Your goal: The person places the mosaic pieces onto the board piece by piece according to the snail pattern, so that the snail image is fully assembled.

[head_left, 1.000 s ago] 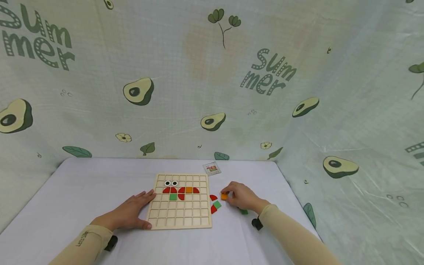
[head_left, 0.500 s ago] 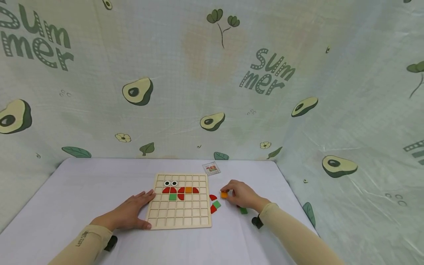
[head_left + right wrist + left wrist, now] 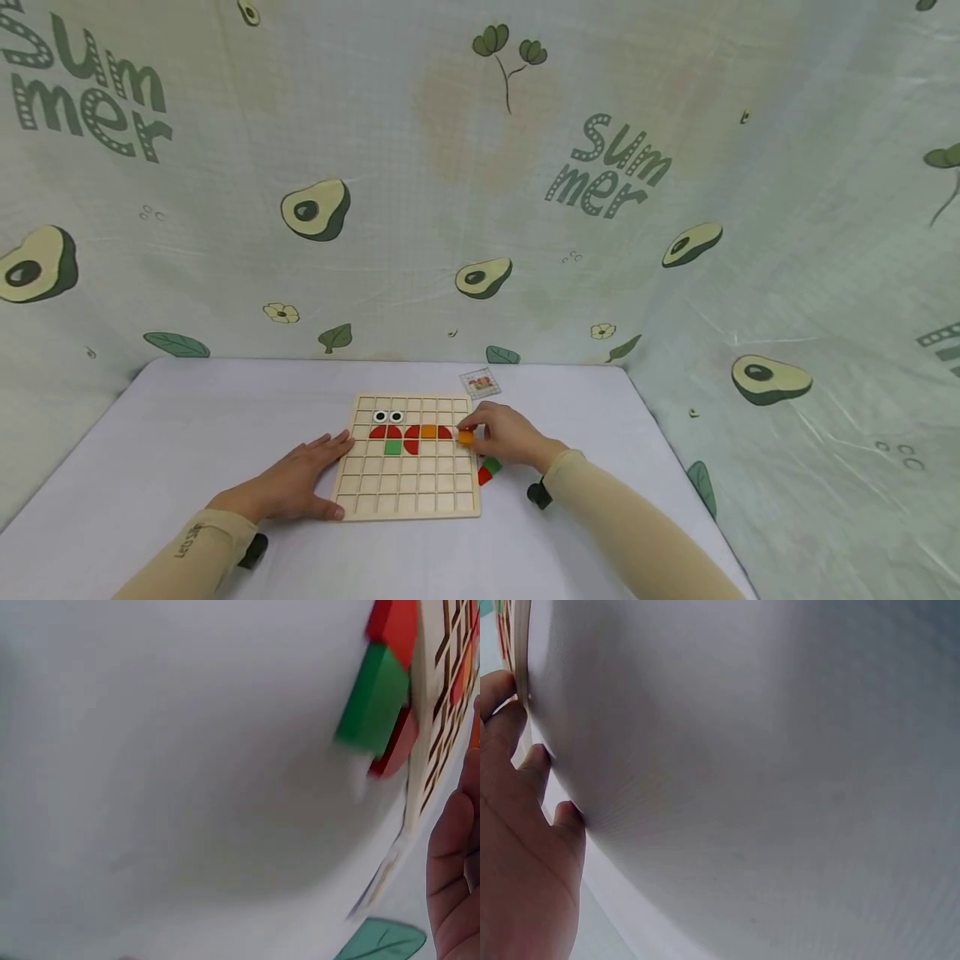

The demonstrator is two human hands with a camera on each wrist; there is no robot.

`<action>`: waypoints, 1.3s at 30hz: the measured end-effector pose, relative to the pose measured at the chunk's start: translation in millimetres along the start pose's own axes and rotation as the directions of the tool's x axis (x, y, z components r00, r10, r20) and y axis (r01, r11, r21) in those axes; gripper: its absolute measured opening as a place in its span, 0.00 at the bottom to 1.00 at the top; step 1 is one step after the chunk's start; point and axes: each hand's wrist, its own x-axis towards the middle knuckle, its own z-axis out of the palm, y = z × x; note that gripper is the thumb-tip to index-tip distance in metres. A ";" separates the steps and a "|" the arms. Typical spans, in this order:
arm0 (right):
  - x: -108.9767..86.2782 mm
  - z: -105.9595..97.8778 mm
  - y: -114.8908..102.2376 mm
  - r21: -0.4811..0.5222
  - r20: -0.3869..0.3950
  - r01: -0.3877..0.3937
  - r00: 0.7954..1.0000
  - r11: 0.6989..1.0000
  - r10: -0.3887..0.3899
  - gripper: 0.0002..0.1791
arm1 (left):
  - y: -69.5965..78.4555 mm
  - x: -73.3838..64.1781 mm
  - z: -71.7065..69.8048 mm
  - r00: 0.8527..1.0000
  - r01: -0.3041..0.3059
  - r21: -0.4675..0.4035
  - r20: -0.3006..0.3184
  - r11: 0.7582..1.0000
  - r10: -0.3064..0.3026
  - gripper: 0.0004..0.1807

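Observation:
A wooden grid board (image 3: pixel 416 481) lies on the table in the head view. In its upper cells sit two eye tiles (image 3: pixel 388 417), several red quarter-round tiles (image 3: pixel 393 432), an orange square (image 3: pixel 428 432) and a green square (image 3: pixel 393 447). My left hand (image 3: pixel 300 479) is spread along the board's left edge, thumb near its lower corner and fingertips right at the frame. Between thumb and fingers, my right hand (image 3: pixel 506 433) pinches another orange square tile (image 3: pixel 466 437) over the board's right edge, beside the rightmost red tile. That hand's palm is partly visible in the right wrist view (image 3: pixel 454 877).
Just right of the board lie a loose green block (image 3: pixel 375 701) and two red blocks (image 3: pixel 394 630), partly behind my right hand in the head view. A small picture card (image 3: pixel 480 382) rests beyond the board's upper right corner. A printed cloth (image 3: pixel 405 167) hangs behind the table.
My right hand has moved left with the orange tile, from the table beside the loose blocks to the board's right edge. The left hand stays in place.

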 end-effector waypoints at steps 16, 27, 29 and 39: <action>28.6 30.3 -41.9 -0.161 0.033 0.118 0.993 0.980 -0.114 0.18 | 0.5 -0.9 0.0 1.000 -0.008 -0.011 -0.003 1.000 0.008 0.62; 29.3 34.7 -41.4 -0.215 0.015 0.144 0.989 0.966 -0.144 0.16 | 2.6 -2.6 -1.6 1.000 -0.008 -0.013 -0.007 1.000 0.008 0.61; 28.8 35.0 -40.4 -0.219 0.016 0.145 0.989 0.965 -0.145 0.16 | 2.4 -2.6 -1.5 1.000 -0.008 -0.009 -0.005 1.000 0.008 0.61; 22.2 27.0 -33.1 -0.162 0.019 0.145 0.989 0.976 -0.144 0.16 | 0.9 -2.1 1.3 1.000 0.007 -0.005 -0.003 1.000 -0.007 0.62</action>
